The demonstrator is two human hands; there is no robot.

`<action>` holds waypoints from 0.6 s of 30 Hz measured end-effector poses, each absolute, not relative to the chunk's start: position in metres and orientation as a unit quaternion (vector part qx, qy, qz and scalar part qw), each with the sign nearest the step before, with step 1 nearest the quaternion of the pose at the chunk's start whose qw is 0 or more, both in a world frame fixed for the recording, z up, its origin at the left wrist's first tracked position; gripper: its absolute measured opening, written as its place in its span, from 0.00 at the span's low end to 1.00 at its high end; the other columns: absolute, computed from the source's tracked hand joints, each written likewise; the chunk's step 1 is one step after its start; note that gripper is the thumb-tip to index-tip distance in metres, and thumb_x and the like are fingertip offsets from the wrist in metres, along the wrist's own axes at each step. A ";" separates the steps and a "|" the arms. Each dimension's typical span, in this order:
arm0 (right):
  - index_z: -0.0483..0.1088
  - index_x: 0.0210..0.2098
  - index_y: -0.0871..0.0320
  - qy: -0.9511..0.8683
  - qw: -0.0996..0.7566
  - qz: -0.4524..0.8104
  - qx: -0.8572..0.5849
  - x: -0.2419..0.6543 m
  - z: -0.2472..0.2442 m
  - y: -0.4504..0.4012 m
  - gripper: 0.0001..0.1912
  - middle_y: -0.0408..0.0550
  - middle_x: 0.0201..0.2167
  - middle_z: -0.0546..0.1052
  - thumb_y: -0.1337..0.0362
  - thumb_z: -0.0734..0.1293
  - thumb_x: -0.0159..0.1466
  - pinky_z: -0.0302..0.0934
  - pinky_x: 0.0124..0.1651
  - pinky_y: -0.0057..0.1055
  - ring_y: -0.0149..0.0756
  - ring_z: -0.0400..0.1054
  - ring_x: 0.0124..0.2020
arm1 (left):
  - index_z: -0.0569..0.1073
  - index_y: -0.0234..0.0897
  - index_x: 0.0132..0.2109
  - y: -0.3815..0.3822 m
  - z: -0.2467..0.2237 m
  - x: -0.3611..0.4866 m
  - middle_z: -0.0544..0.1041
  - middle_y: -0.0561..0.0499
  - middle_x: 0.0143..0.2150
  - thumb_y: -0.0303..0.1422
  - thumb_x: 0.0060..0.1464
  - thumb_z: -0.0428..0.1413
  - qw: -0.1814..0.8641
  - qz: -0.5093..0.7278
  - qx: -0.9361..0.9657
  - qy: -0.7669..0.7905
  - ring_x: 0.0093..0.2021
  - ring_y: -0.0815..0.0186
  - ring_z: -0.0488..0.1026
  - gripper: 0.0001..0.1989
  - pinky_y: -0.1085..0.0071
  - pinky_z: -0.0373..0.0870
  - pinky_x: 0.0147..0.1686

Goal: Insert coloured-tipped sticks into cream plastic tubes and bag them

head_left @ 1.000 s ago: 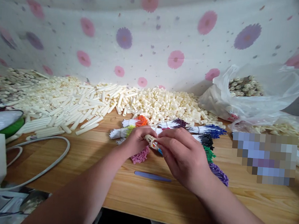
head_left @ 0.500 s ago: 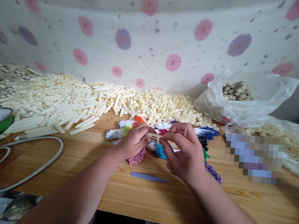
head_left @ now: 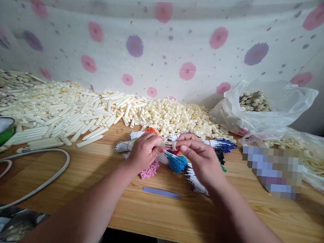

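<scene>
As the left hand (head_left: 145,152) and right hand (head_left: 201,156) gripped a slotted tube (head_left: 170,145) mid-frame, its apparent adjustment next called for steady alignment.

slotted tube (head_left: 170,145) partly hidden, pixelated item (head_left: 273,171) unreadable

One head-worn camera looks forward and down over the wooden table (head_left: 154,214) to the flowered sheet (head_left: 168,47)
</scene>
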State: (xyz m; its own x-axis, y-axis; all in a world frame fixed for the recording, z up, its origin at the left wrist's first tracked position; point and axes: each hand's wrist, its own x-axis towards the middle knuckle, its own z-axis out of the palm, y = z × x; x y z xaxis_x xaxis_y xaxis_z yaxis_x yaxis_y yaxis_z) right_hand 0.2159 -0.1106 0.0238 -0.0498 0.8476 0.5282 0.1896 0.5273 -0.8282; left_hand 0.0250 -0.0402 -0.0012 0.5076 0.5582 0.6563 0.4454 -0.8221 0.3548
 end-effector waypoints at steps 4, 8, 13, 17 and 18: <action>0.74 0.34 0.57 -0.733 0.435 0.273 -0.447 0.250 0.031 -0.107 0.08 0.47 0.32 0.74 0.61 0.64 0.62 0.60 0.36 0.28 0.32 0.67 0.34 | 0.64 0.36 0.28 -0.036 -0.007 0.026 0.62 0.56 0.24 0.46 0.55 0.52 0.215 0.403 0.827 0.329 0.26 0.70 0.59 0.18 0.74 0.56 0.27; 0.74 0.34 0.57 -0.786 0.195 0.134 -0.571 0.247 0.029 -0.106 0.11 0.48 0.32 0.76 0.65 0.60 0.63 0.57 0.36 0.27 0.33 0.68 0.33 | 0.64 0.36 0.27 -0.037 -0.012 0.030 0.61 0.58 0.22 0.35 0.54 0.55 0.297 0.365 0.811 0.346 0.24 0.72 0.59 0.11 0.76 0.57 0.26; 0.73 0.38 0.57 -0.775 0.033 0.033 -0.630 0.225 0.020 -0.105 0.10 0.52 0.38 0.77 0.63 0.61 0.63 0.58 0.40 0.28 0.39 0.70 0.41 | 0.71 0.36 0.30 -0.036 -0.015 0.033 0.72 0.53 0.31 0.19 0.49 0.51 0.229 0.282 0.903 0.230 0.33 0.69 0.68 0.08 0.73 0.63 0.34; 0.73 0.37 0.58 -0.777 0.021 -0.001 -0.630 0.221 0.018 -0.107 0.10 0.53 0.37 0.77 0.63 0.62 0.61 0.59 0.37 0.28 0.40 0.71 0.39 | 0.74 0.37 0.34 -0.032 -0.016 0.032 0.75 0.50 0.38 0.16 0.46 0.48 0.177 0.231 0.940 0.177 0.39 0.66 0.71 0.15 0.70 0.65 0.41; 0.73 0.37 0.58 -0.778 0.025 -0.011 -0.628 0.220 0.018 -0.107 0.09 0.53 0.36 0.77 0.64 0.62 0.61 0.59 0.36 0.28 0.39 0.71 0.38 | 0.74 0.37 0.34 -0.032 -0.016 0.032 0.75 0.50 0.38 0.16 0.46 0.47 0.168 0.222 0.943 0.180 0.40 0.66 0.71 0.16 0.70 0.65 0.42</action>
State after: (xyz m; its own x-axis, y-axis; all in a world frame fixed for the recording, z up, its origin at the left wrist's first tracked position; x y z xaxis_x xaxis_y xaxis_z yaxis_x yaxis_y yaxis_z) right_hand 0.2200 -0.1071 0.0179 -0.2103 0.9762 0.0529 0.9773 0.2113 -0.0142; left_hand 0.0321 -0.0316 -0.0162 0.8367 0.4142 0.3582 0.2649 -0.8786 0.3974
